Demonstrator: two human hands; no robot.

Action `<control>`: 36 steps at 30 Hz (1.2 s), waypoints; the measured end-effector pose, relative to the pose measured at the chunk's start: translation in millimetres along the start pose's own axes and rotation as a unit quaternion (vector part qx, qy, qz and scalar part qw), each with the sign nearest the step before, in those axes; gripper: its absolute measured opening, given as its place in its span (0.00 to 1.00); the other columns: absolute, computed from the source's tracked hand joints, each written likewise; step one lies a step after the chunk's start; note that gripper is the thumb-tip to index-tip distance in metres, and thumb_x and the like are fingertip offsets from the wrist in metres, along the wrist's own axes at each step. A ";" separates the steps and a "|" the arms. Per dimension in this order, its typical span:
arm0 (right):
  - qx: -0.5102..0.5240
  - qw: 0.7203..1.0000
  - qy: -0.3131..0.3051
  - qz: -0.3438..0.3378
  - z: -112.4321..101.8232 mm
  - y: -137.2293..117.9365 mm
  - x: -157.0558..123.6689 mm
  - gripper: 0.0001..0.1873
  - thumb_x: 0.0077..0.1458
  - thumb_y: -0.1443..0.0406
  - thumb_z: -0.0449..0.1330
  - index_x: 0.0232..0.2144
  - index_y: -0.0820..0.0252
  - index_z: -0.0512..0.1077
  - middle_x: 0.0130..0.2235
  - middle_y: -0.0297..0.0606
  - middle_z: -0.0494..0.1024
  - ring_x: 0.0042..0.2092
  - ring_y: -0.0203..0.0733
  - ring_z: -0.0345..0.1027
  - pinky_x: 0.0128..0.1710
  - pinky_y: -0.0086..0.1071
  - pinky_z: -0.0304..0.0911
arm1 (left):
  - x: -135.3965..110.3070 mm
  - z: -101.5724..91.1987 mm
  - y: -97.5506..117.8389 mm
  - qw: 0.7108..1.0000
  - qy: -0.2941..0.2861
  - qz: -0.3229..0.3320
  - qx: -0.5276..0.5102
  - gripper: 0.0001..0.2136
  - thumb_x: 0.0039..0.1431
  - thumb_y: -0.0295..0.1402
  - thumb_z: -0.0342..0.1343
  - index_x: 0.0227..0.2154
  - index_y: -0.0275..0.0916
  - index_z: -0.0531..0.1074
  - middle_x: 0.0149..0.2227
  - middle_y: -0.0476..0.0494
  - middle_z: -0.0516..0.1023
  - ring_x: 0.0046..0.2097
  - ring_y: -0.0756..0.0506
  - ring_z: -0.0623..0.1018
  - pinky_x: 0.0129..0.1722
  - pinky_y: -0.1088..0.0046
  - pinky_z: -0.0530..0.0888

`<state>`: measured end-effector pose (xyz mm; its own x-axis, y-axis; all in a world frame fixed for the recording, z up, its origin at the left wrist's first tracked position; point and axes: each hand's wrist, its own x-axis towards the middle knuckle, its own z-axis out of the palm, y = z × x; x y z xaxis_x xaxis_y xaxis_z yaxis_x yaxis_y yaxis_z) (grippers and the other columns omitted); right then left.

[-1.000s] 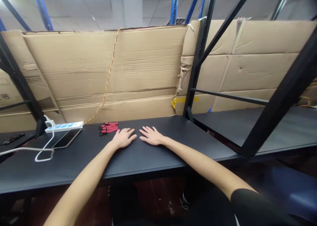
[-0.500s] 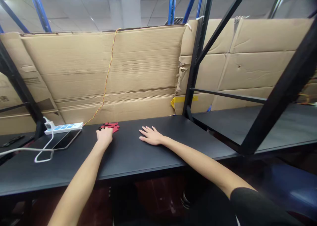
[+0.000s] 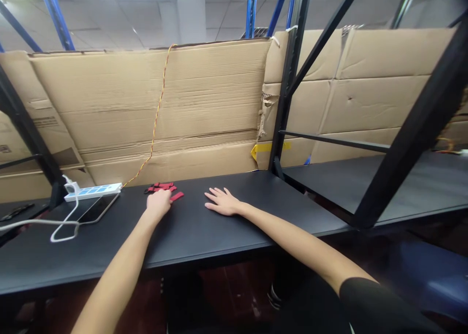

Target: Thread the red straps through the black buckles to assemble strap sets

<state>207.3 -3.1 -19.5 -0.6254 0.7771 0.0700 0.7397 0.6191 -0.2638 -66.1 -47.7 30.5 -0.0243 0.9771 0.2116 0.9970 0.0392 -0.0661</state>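
Observation:
My left hand (image 3: 158, 201) is closed on one red strap (image 3: 177, 196), whose end sticks out to the right of my fingers just above the black table (image 3: 219, 231). A small pile of red straps with black clips (image 3: 159, 186) lies right behind that hand, near the cardboard wall. My right hand (image 3: 222, 201) rests flat on the table with its fingers spread, holding nothing, a short way right of the left hand.
A white power strip (image 3: 93, 191) with a white cable (image 3: 54, 223) and a dark phone (image 3: 98, 207) lie at the left. Cardboard sheets (image 3: 204, 105) wall the back, with a red-yellow wire (image 3: 158, 114) hanging down. Black rack posts (image 3: 287, 90) stand at the right.
My left hand went from lying flat beside the right one to the strap pile, closed on one red strap and drew it back towards me. The right hand stayed still.

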 end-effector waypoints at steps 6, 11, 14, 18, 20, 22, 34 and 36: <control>-0.015 0.996 0.080 -0.046 0.7 -4.1 -2.7 0.36 0.61 0.45 0.44 0.64 0.56 0.53 0.65 0.48 0.55 0.66 0.53 0.46 0.63 0.51 0.36 | 4.8 15.6 26.2 0.937 -0.003 0.211 -0.279 0.15 0.51 0.37 0.60 0.41 0.38 0.76 0.39 0.40 0.79 0.40 0.43 0.77 0.42 0.69 0.73; -0.026 0.978 0.135 -0.159 -4.4 -18.4 -3.6 0.23 0.62 0.53 0.51 0.52 0.59 0.70 0.51 0.47 0.74 0.52 0.49 0.67 0.54 0.43 0.55 | 5.8 26.0 34.9 0.916 -0.018 0.203 -0.344 0.14 0.46 0.40 0.62 0.35 0.37 0.78 0.34 0.42 0.79 0.35 0.44 0.77 0.36 0.71 0.73; -0.010 0.972 0.133 -0.195 -6.6 -25.1 -2.5 0.18 0.61 0.54 0.53 0.43 0.59 0.74 0.44 0.43 0.78 0.44 0.46 0.71 0.45 0.36 0.61 | 5.8 29.0 39.5 0.904 -0.014 0.208 -0.374 0.14 0.44 0.41 0.63 0.31 0.37 0.78 0.33 0.43 0.78 0.33 0.45 0.77 0.34 0.71 0.72; 0.025 0.967 0.129 -0.216 -6.4 -26.5 -1.5 0.14 0.60 0.58 0.55 0.40 0.59 0.74 0.40 0.41 0.78 0.39 0.42 0.71 0.40 0.33 0.61 | 3.4 29.3 44.8 0.878 -0.055 0.201 -0.432 0.16 0.43 0.43 0.65 0.31 0.36 0.75 0.30 0.45 0.78 0.31 0.47 0.76 0.31 0.73 0.71; 0.037 0.967 0.130 -0.216 -5.7 -25.6 -1.5 0.13 0.58 0.59 0.57 0.41 0.60 0.73 0.39 0.41 0.78 0.38 0.42 0.71 0.39 0.32 0.61 | 1.6 28.4 45.8 0.869 -0.086 0.191 -0.449 0.18 0.42 0.44 0.65 0.30 0.36 0.73 0.28 0.46 0.77 0.29 0.47 0.75 0.29 0.73 0.70; 0.042 0.965 0.136 -0.222 -5.1 -24.8 -1.8 0.12 0.58 0.60 0.58 0.42 0.59 0.73 0.38 0.41 0.78 0.37 0.42 0.70 0.39 0.32 0.61 | 0.1 27.4 46.2 0.859 -0.114 0.193 -0.461 0.18 0.43 0.45 0.65 0.29 0.36 0.71 0.27 0.46 0.76 0.29 0.48 0.74 0.28 0.74 0.69; 0.048 0.966 0.158 -0.197 -4.0 -27.1 -4.0 0.16 0.52 0.59 0.61 0.43 0.58 0.73 0.37 0.39 0.78 0.36 0.42 0.70 0.38 0.32 0.61 | -2.8 24.9 49.7 0.829 -0.138 0.234 -0.489 0.10 0.42 0.35 0.63 0.22 0.36 0.69 0.31 0.45 0.75 0.33 0.47 0.74 0.34 0.72 0.70; 0.043 0.967 0.159 -0.193 -3.9 -27.6 -3.9 0.15 0.52 0.60 0.61 0.42 0.58 0.73 0.36 0.39 0.78 0.35 0.42 0.69 0.37 0.32 0.60 | -2.0 27.6 51.2 0.837 -0.126 0.226 -0.483 0.11 0.42 0.36 0.63 0.19 0.36 0.67 0.30 0.46 0.75 0.32 0.47 0.74 0.33 0.72 0.71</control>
<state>190.4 -22.8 -8.8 -0.7331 0.4943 0.4671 0.4348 0.8688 -0.2370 -17.1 -41.9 -0.2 0.4771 0.8645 0.1580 0.4992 -0.4146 0.7609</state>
